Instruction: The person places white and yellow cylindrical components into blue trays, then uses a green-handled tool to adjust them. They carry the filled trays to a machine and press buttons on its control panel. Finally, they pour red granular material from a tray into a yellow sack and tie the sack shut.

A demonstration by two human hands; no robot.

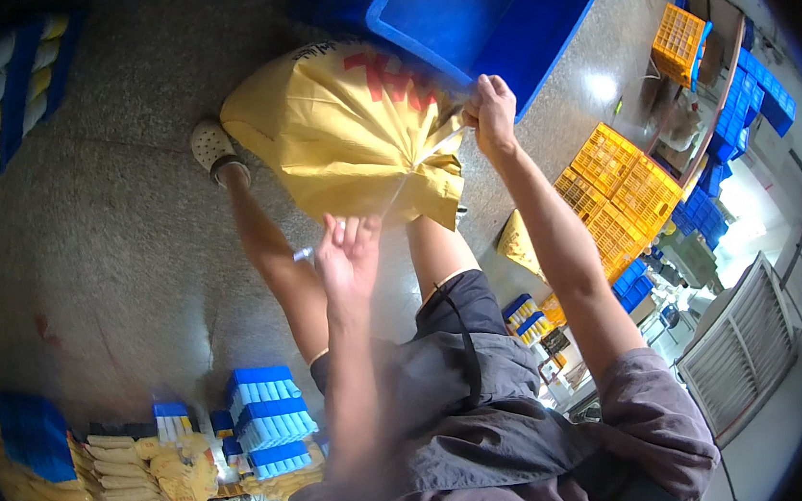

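Note:
A full yellow sack (320,136) with red and dark markings is before my legs, its neck gathered and wrapped by a thin white cord (397,188). My left hand (348,253) is closed on one end of this cord; a pale loose tip pokes out beside the fingers. Up and to the right, my right hand (491,112) has its fingers closed round the other end. Between the two hands the cord runs taut across the sack's neck. The gathered mouth of the sack flares out to the right of the cord.
A large blue bin (422,35) stands just beyond the sack. Orange crates (620,180) are stacked at the right, with a smaller yellow sack (519,243) near them. Blue-and-white stacks (271,422) and piled sacks (123,475) lie at the lower left. The floor (124,224) is grey.

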